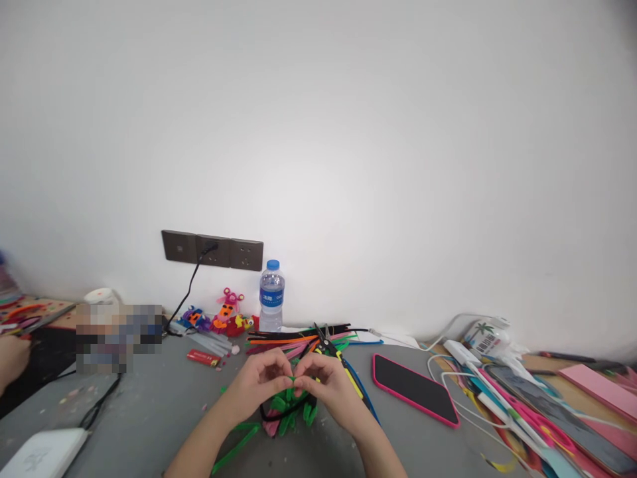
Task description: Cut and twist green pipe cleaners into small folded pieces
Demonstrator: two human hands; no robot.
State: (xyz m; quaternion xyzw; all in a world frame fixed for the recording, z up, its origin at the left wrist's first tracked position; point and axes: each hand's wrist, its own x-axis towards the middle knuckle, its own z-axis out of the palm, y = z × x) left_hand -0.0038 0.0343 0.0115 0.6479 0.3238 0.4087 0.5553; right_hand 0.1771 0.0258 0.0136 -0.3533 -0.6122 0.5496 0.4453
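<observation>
My left hand point(263, 380) and my right hand point(322, 380) meet fingertip to fingertip above the grey table. Both pinch a small bit of green pipe cleaner point(292, 379), mostly hidden by the fingers. Just below lies a cluster of bent green pipe cleaners point(284, 419), with a black pipe cleaner point(269, 419) curving across it and a pink piece point(271, 428) at its lower left. A bent green strip point(236, 448) rests beside my left forearm. Behind my right hand are yellow-and-black pliers point(351, 380), partly covered, and a spread of coloured pipe cleaners point(281, 341).
A water bottle point(271, 299) stands by the wall beside small pipe-cleaner figures point(226, 312). A red lighter point(202, 358) lies left, a pink-edged phone point(414, 389) right. Cables, pink scissors point(542, 428) and another phone crowd the far right. At the left edge, another person's hand point(12, 358) shows.
</observation>
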